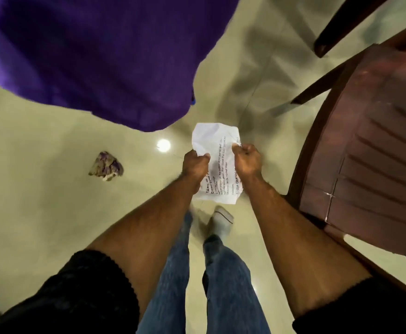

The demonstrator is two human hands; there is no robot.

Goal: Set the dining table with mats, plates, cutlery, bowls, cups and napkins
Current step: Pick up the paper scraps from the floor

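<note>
Both hands, left (195, 162) and right (247, 159), pinched a crumpled white printed paper sheet (215, 162) above the glossy cream floor (52, 213), no tableware visible; pulling apart could probably tear it.

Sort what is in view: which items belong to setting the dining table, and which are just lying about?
Belonging to the job: none of the mats, plates, cutlery, bowls, cups or napkins is in view.

Not part of it:
printed paper, held by left hand and right hand
crumpled purple rag on the floor
purple cloth
brown plastic chair
</note>
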